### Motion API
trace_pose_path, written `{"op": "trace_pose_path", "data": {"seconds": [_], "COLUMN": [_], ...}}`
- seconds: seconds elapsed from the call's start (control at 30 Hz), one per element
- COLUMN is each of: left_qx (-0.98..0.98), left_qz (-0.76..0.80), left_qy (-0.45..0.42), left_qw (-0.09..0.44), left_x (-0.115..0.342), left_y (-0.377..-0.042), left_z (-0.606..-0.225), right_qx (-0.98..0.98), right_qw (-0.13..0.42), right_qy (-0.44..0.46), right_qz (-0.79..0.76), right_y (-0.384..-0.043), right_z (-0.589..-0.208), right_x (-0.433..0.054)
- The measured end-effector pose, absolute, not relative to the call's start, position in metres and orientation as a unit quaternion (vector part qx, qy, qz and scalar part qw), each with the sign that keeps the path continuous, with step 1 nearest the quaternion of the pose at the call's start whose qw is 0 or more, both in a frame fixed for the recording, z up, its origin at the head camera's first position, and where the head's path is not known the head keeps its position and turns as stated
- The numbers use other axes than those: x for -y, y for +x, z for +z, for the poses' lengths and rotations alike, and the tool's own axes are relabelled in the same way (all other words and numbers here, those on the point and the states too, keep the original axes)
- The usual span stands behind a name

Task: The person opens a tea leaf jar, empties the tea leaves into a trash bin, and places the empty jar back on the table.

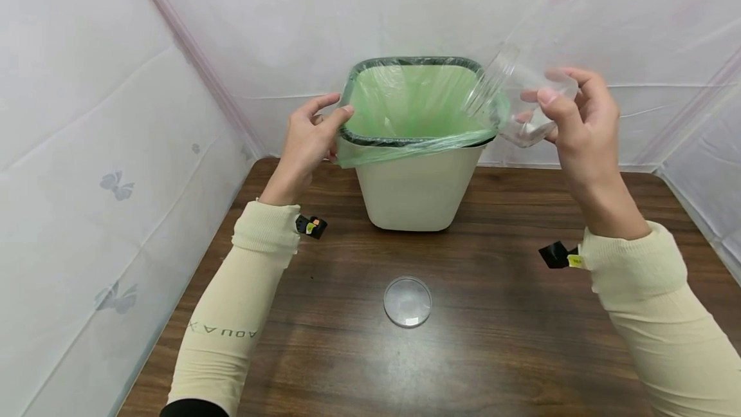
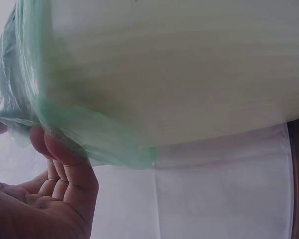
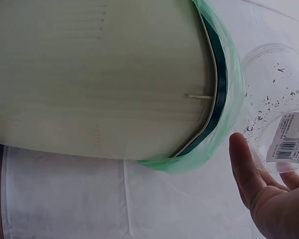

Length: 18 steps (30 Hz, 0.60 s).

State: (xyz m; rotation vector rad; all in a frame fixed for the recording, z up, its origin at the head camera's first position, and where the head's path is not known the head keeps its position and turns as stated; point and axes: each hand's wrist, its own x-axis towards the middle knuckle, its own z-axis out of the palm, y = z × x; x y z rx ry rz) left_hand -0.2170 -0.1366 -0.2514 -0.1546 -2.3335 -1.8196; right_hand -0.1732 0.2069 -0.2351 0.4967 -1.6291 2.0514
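A cream trash bin (image 1: 417,192) stands on the table, lined with a thin green trash bag (image 1: 393,152) folded over its dark rim. At the bin's left side my left hand (image 1: 307,143) holds the rim and bag, thumb on top and fingers curled underneath. My right hand (image 1: 587,124) grips a clear plastic jar (image 1: 521,98) by its base end. The jar is tilted, its open mouth down over the bin's right rim. Small dark bits cling inside it, and a barcode label (image 3: 289,139) shows on its bottom in the right wrist view.
A round clear lid (image 1: 408,302) lies on the dark wooden table (image 1: 492,340), in front of the bin. White plastic sheeting (image 1: 278,18) hangs behind the table and along both sides.
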Motion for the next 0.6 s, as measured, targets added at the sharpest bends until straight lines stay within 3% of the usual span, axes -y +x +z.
{"op": "trace_pose_path", "data": {"seconds": [0.6], "left_qx": [0.783], "left_qz": [-0.612], "left_qy": [-0.058], "left_qw": [0.094], "left_x": [0.1356], "left_y": [-0.2118], "left_z": [-0.2519], "right_qx": [0.587], "right_qw": [0.219], "right_qy": [0.203], "right_qz": [0.753], "right_y": [-0.1635], "right_z": [-0.2433], "right_x": [-0.2115]}}
